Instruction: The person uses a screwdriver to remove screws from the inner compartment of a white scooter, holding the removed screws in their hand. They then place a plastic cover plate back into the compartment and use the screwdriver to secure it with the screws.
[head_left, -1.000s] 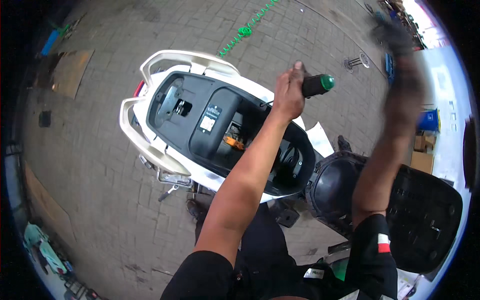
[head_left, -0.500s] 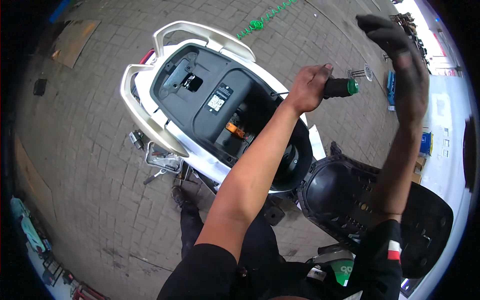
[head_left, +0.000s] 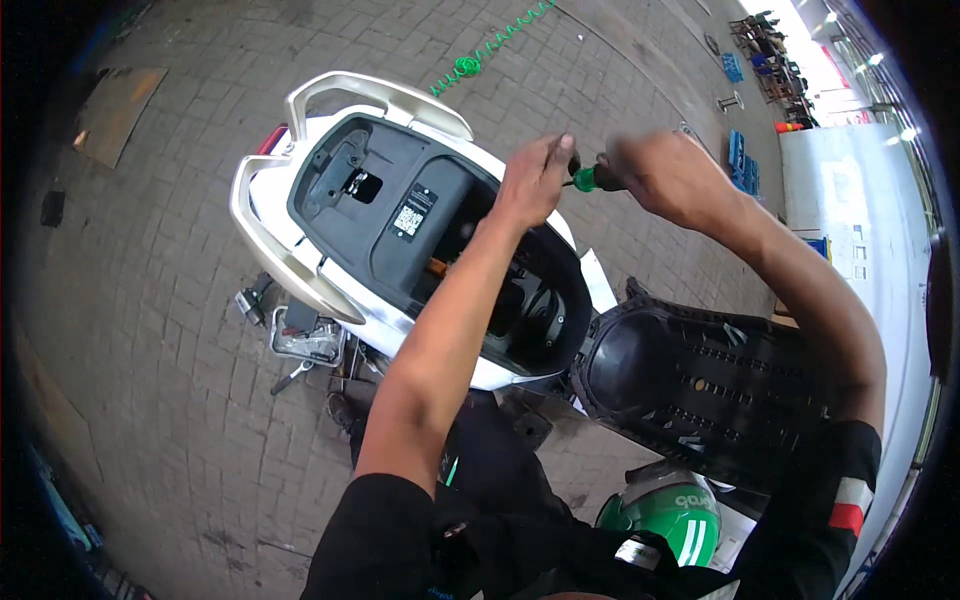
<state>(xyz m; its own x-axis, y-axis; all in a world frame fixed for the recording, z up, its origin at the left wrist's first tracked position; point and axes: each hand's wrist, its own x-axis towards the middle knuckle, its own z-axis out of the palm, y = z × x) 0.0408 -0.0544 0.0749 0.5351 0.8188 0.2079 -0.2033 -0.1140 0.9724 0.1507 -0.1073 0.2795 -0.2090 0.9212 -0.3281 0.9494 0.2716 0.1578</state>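
Over the right side of a white scooter's open seat compartment (head_left: 470, 270), both my hands hold a screwdriver with a green end piece (head_left: 585, 180) and a dark handle. My right hand (head_left: 680, 175) is closed around the handle; its fingertips are blurred by motion. Closed near the thin shaft beside the green part is my left hand (head_left: 535, 185), its fingers partly hidden. Below the hands, the dark compartment has a grey inner panel (head_left: 385, 200) with a label and an orange part (head_left: 437, 268), partly covered by my left forearm.
The hinged black seat (head_left: 700, 380) lies tipped open toward my right. A green helmet (head_left: 670, 520) sits near my body. Left of the scooter, a tray of tools (head_left: 305, 340) and a ratchet (head_left: 290, 378) lie on the paving. A coiled green hose (head_left: 467, 66) crosses the far ground.
My right hand has come down from the upper right and taken the screwdriver's handle. The left hand has shifted left, and the green part now lies close beside it. The view has moved slightly.
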